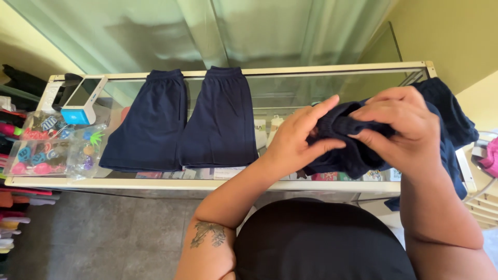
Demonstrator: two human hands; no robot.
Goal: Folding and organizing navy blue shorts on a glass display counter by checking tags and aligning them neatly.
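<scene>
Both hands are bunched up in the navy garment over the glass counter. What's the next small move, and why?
Probably pull the waistband flat. The left hand and right hand grip the navy garment bunched, while two folded shorts lie flat on the counter.

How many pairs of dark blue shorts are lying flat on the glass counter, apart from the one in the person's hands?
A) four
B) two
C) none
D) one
B: two pairs of shorts lie flat side by side on the glass counter, while both hands, left hand and right hand, grip a third bunched dark blue garment.
</scene>
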